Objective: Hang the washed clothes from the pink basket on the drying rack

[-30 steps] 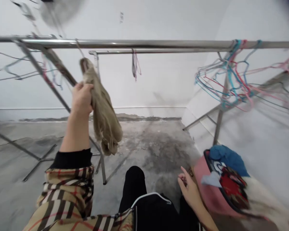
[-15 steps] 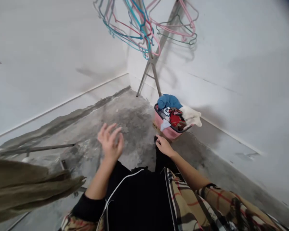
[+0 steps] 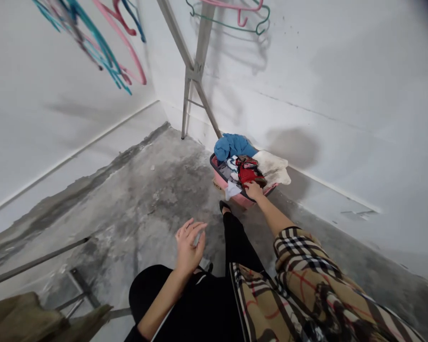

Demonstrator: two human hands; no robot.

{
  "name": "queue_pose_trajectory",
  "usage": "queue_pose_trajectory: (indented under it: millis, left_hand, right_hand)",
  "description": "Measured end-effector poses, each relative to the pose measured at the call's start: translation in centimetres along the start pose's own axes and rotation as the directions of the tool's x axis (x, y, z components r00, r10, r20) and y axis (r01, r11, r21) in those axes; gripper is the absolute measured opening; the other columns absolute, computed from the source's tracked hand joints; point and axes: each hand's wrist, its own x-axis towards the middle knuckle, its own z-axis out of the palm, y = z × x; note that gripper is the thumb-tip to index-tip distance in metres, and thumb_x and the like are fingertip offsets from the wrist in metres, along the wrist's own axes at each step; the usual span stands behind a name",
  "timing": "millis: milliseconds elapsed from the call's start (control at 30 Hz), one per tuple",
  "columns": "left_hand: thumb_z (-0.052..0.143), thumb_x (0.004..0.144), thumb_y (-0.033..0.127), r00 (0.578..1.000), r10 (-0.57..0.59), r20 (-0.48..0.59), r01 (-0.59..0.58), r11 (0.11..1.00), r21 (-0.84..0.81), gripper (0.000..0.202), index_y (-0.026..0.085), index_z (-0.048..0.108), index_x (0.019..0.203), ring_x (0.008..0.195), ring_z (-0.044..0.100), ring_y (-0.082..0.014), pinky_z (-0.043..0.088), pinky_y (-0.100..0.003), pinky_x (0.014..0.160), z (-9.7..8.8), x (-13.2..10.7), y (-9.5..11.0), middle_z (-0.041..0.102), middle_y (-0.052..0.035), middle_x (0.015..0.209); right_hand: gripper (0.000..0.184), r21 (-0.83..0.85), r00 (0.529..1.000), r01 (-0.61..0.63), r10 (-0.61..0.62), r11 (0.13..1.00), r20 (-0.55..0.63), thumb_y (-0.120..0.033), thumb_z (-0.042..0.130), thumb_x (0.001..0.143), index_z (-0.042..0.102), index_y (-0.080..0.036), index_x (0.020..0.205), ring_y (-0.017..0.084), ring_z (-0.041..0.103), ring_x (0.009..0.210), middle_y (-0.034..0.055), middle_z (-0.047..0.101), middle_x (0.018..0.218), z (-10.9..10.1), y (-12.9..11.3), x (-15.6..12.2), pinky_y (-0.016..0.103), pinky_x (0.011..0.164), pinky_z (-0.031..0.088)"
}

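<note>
A pink laundry basket (image 3: 221, 179) with a dark rim stands on the floor, heaped with clothes. On top lie a blue cloth (image 3: 235, 146), a red patterned garment (image 3: 248, 174) and a cream-white garment (image 3: 273, 166). A small white cloth (image 3: 232, 190) hangs over the near rim. My right hand (image 3: 254, 190) is at that near rim, its fingers apart and reaching onto the red garment; the fingertips are partly hidden against it. Nothing is in my left hand (image 3: 191, 242), which hovers over my lap with its fingers loosely spread.
Blue and pink hangers (image 3: 110, 52) hang at upper left, and a green hanger (image 3: 228, 23) at the top. A metal rack (image 3: 194, 71) stands in the corner behind the basket. At lower left are metal bars (image 3: 39, 261) and an olive-brown cloth (image 3: 24, 318).
My right hand has moved forward to the red garment in the basket. My left hand has dropped lower, still open. The view has shifted, and the hangers now sit further left and higher.
</note>
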Motion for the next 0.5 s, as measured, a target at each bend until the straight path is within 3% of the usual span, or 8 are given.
queue_pose_trajectory:
  millis: [100, 200, 300, 400, 500]
  left_hand:
    - [0.053, 0.088, 0.028, 0.999, -0.02, 0.038, 0.02, 1.0, 0.007, 0.024, 0.029, 0.072, 0.101, 0.117, 0.06, -0.0302, 0.045, -0.054, 0.097, 1.3, 0.2, -0.6, 0.075, -0.0059, 0.103]
    - [0.052, 0.088, 0.028, 0.997, -0.034, 0.071, 0.032, 0.999, 0.031, 0.025, 0.029, 0.073, 0.101, 0.115, 0.062, -0.0308, 0.048, -0.054, 0.094, 2.1, 0.4, -1.0, 0.075, -0.0062, 0.101]
    - [0.052, 0.088, 0.028, 0.996, -0.04, 0.082, 0.038, 0.999, 0.029, 0.025, 0.03, 0.074, 0.1, 0.113, 0.063, -0.0313, 0.048, -0.056, 0.094, 2.4, 0.6, -1.1, 0.075, -0.0067, 0.101]
    - [0.053, 0.088, 0.028, 0.993, -0.052, 0.103, 0.051, 0.999, 0.013, 0.025, 0.03, 0.073, 0.101, 0.115, 0.062, -0.032, 0.047, -0.058, 0.095, 2.4, 0.5, -0.9, 0.075, -0.0069, 0.103]
    - [0.053, 0.087, 0.028, 0.994, -0.055, 0.092, 0.057, 0.998, -0.019, 0.024, 0.03, 0.073, 0.1, 0.115, 0.062, -0.0317, 0.046, -0.058, 0.097, 2.2, 0.2, -0.5, 0.075, -0.0067, 0.102]
  right_hand:
    - [0.033, 0.02, 0.999, -0.023, 0.022, 1.0, 0.041, -0.026, 0.052, 0.091, 0.069, -0.028, 0.12, 0.035, 0.033, 0.138, 0.0116, 0.035, 0.152, 1.1, -0.2, 2.6, 0.054, 0.111, 0.026]
    - [0.028, 0.084, 0.999, -0.053, 0.053, 0.995, 0.004, -0.018, 0.055, 0.088, 0.073, -0.017, 0.109, 0.037, 0.026, 0.142, 0.0173, 0.039, 0.15, 2.1, -0.3, 3.8, 0.059, 0.112, 0.02]
    - [0.024, 0.202, 0.989, -0.078, 0.101, 0.976, -0.106, -0.019, 0.056, 0.089, 0.07, -0.009, 0.106, 0.032, 0.04, 0.135, 0.0196, 0.056, 0.133, 2.1, -0.3, 4.1, 0.056, 0.109, 0.029]
    - [0.024, 0.364, 0.96, -0.019, 0.118, 0.931, -0.253, -0.028, 0.057, 0.092, 0.067, -0.01, 0.104, 0.022, 0.062, 0.108, 0.0112, 0.067, 0.109, 0.2, -0.2, 4.3, 0.046, 0.098, 0.046]
    - [0.025, 0.489, 0.898, 0.23, 0.011, 0.841, -0.441, -0.032, 0.053, 0.094, 0.064, -0.01, 0.099, 0.014, 0.066, 0.082, 0.0051, 0.069, 0.09, -3.8, -0.5, 4.2, 0.033, 0.08, 0.054]
